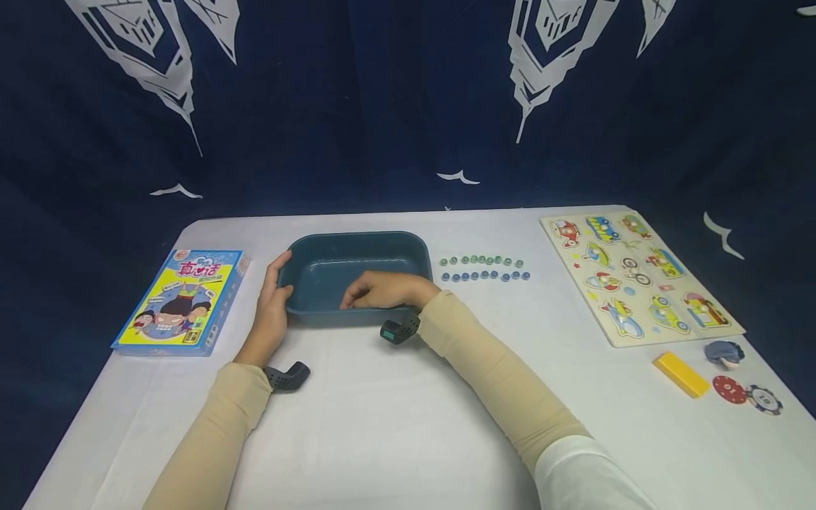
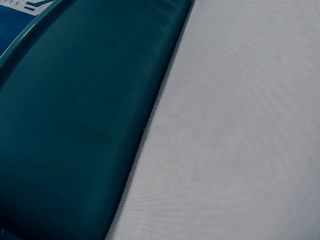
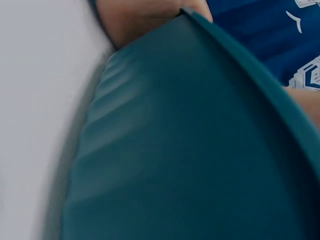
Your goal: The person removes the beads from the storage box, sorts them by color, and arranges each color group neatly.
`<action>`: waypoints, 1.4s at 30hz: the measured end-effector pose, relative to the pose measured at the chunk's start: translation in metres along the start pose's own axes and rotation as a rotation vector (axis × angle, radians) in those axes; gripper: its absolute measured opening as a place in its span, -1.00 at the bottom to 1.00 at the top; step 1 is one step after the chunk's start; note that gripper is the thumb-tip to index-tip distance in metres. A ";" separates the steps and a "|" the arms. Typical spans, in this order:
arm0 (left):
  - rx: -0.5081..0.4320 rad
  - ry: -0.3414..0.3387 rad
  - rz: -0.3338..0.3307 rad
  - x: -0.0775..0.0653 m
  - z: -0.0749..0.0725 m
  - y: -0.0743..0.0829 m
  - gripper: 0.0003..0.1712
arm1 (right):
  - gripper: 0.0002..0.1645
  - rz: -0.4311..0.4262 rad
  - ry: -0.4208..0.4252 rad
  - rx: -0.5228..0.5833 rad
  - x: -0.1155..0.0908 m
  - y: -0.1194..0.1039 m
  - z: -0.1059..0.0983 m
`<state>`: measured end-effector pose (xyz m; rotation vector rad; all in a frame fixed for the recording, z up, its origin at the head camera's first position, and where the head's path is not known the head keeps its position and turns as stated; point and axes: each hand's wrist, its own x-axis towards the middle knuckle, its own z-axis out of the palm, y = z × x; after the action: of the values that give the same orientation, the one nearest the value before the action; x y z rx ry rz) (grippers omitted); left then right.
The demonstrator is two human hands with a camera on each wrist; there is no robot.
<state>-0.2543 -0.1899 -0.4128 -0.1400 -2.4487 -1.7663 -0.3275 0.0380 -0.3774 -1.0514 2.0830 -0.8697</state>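
A dark teal plastic basin [image 1: 319,283] stands on the white table, and its outer wall [image 2: 90,110] fills much of the left wrist view. My left hand [image 1: 273,312] grips the basin's left end, thumb at the rim and fingers along the outside. Over the front rim reaches my right hand [image 1: 385,290], its bent fingers pointing down inside the basin; I cannot tell whether they hold anything. In the right wrist view the basin's front wall [image 3: 150,130] hides most of that hand. Right of the basin lie a row of green marbles [image 1: 481,261] and a row of blue marbles [image 1: 484,275].
On the left lies a blue and yellow game box [image 1: 178,301]. A wooden puzzle board [image 1: 627,276] with vehicle pictures lies at the right. In front of it are a yellow block [image 1: 681,375], a small grey-blue object [image 1: 724,352], a red chip [image 1: 729,389] and a black-and-white chip [image 1: 763,400].
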 end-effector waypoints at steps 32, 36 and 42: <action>0.030 0.016 0.034 0.005 0.002 -0.017 -0.25 | -0.68 -0.108 0.124 0.377 -0.038 -0.004 -0.021; 0.031 0.016 0.042 0.007 0.002 -0.020 -0.24 | -0.66 -0.128 0.216 0.433 -0.060 -0.004 -0.030; 0.030 0.016 0.052 0.006 0.001 -0.022 -0.23 | -0.64 -0.119 0.395 0.432 -0.095 0.004 -0.042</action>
<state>-0.2637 -0.1960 -0.4324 -0.1839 -2.4363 -1.7020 -0.3162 0.1317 -0.3329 -0.8206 2.0104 -1.6098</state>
